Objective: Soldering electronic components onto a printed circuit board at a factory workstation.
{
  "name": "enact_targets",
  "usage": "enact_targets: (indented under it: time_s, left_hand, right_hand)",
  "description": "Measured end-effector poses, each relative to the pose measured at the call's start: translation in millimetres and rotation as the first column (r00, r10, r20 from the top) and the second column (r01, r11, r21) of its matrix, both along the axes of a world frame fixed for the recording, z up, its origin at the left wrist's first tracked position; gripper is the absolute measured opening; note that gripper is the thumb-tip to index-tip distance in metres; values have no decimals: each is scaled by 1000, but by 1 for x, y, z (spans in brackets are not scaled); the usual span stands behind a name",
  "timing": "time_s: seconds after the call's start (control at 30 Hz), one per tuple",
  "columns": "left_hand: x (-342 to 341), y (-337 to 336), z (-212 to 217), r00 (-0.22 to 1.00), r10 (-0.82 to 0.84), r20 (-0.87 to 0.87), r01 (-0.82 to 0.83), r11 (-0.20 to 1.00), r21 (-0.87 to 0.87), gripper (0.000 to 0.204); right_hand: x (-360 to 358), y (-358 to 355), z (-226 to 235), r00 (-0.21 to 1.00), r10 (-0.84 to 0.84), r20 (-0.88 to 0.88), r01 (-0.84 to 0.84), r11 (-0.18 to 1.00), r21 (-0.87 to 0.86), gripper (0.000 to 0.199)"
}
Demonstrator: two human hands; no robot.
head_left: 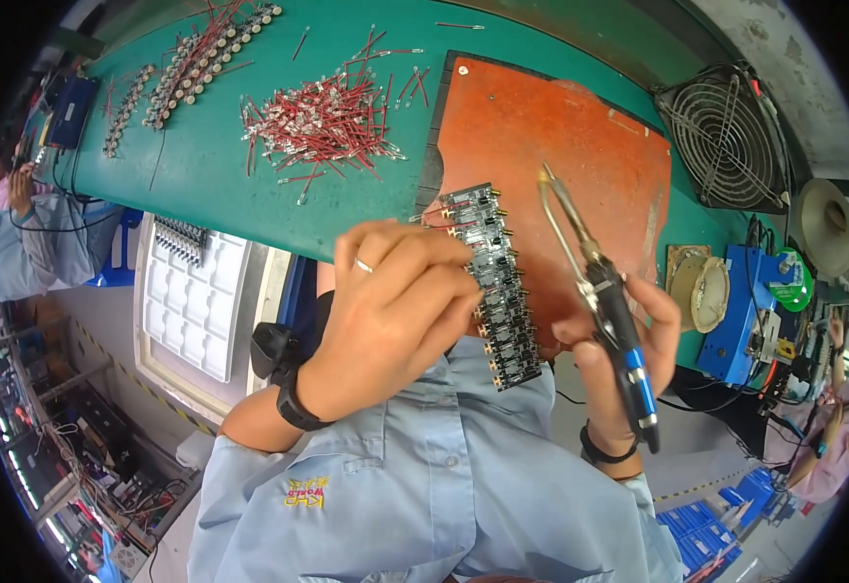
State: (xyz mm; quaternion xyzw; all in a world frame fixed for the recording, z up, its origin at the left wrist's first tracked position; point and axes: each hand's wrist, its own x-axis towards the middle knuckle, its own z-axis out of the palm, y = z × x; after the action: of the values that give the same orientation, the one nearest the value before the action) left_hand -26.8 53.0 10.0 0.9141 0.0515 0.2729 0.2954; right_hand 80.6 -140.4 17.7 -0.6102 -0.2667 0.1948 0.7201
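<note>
A long strip of joined black circuit boards stretches from the orange mat toward my body, with small brass-coloured pins along its right edge. My left hand is at the strip's left side, fingers curled and pinched against it; they hide whatever is between them. Short red wires lie across the far end of the strip. In my right hand is a black and blue soldering iron with a thin feed tube beside its tip. The tip points away from me, above the mat and apart from the boards.
A heap of red wires with small clear ends lies on the green table. Rows of round metal parts sit farther left. A fan, a solder reel and a blue device stand right. A white tray is left.
</note>
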Motion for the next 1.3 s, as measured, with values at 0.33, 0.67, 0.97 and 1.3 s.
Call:
enact_targets:
  time_s: [0.33,0.67,0.97,1.3]
  left_hand:
    - [11,2,-2,991,39,-130,-38,999,7,12]
    - [12,4,-4,992,18,-125,-19,1000,-6,14]
    - [12,6,-6,993,-4,-117,2,1000,-19,15]
    - [15,6,-5,996,-4,-88,2,1000,-19,13]
  right_hand:
    - [24,-43,10,886,134,444,-41,976,-212,55]
    - [20,-36,11,812,297,502,-89,914,-397,50]
    - [17,-31,14,798,308,518,-74,903,-422,48]
    - [14,-26,33,718,422,554,-79,840,-536,50]
